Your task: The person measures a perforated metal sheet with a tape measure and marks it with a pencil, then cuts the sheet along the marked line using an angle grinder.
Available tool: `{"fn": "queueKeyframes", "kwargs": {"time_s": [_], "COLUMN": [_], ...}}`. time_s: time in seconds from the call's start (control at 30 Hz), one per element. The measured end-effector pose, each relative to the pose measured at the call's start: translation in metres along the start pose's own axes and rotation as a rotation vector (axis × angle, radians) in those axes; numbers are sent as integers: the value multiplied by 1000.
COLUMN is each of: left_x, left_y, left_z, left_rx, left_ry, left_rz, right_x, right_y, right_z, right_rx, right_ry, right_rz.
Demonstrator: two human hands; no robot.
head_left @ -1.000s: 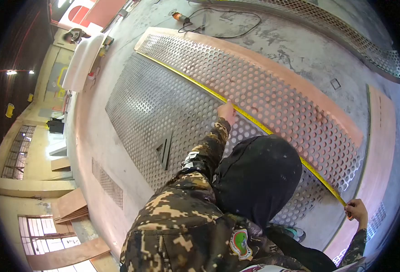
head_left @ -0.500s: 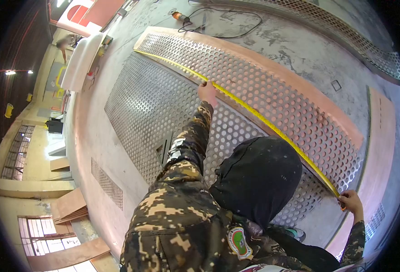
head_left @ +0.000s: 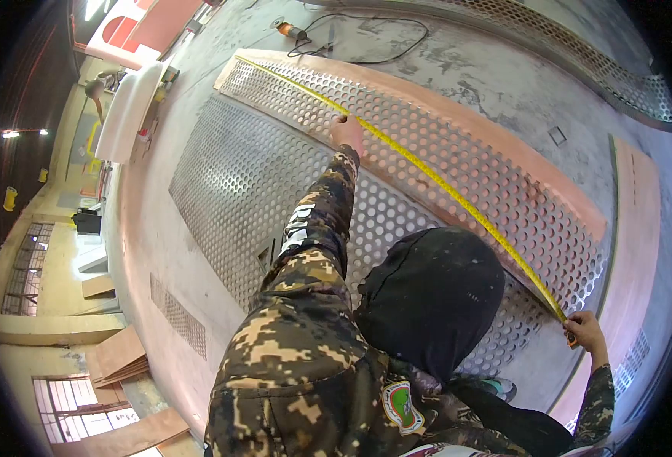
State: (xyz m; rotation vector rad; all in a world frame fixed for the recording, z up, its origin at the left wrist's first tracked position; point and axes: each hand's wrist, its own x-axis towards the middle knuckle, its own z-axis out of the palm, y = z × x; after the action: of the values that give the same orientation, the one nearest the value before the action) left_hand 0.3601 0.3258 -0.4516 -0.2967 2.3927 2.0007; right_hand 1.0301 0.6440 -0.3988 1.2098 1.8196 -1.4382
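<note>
While your right hand pinches the tape measure end, press it flat beneath your left hand fingertips on the perforated sheet.

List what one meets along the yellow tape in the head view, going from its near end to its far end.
Right hand at the near end → tape over the perforated sheet → left hand on the tape → far corner of the sheet.

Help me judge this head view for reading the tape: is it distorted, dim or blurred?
Head view: strong fisheye bends the yellow tape and perforated sheet into curves; black vignette fills the corners; light is even with pinkish tint; tape markings are too small to read; left hand looks sharp.
</note>
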Motion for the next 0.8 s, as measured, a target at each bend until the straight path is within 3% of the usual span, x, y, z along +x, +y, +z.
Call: {"fn": "queueKeyframes", "kwargs": {"time_s": [0.27,0.63,0.8], "left_x": [4,-43,-33], "left_y": [-19,-12,-42], "left_z": [14,20,26], "left_rx": [-173,-162,-70], "left_ry": [-69,-131,-119], "left_rz": [86,34,22], "right_x": [6,-3,-7], "right_y": [23,53,64], "right_z": [-2,-11,-15], "right_rx": [6,-82,-2], "right_ry": [32,78,64], "right_rz": [-22,-6,8]}}
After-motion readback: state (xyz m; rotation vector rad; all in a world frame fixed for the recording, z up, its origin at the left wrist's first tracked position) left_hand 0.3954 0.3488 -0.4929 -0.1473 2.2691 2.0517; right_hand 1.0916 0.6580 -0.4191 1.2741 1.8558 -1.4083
